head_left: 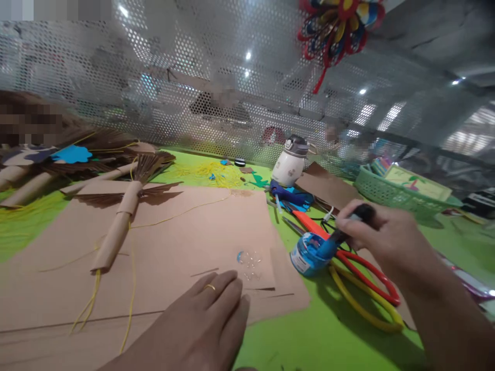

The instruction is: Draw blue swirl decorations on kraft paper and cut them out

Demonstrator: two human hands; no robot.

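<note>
My right hand (381, 237) is closed around a dark-handled brush (350, 224), whose blue end dips into a small open jar of blue paint (307, 257). My left hand (211, 314) lies flat, fingers stretched out, on brown paper (185, 247). Just beyond its fingertips, a small brown piece (263, 270) bears a blue mark and pale shiny specks. A rolled brown paper figure (119, 226) with yellow strings rests on the paper at the left. Scissors with red and yellow handles (367, 304) lie beside the jar, below my right hand.
A white bottle (288, 165), a blue tool (290, 195) and yellow string scraps (212, 172) are at the back. A green basket (402, 193) stands at the back right. More paper figures (31, 183) lie at the far left. A perforated screen (174, 98) rises behind.
</note>
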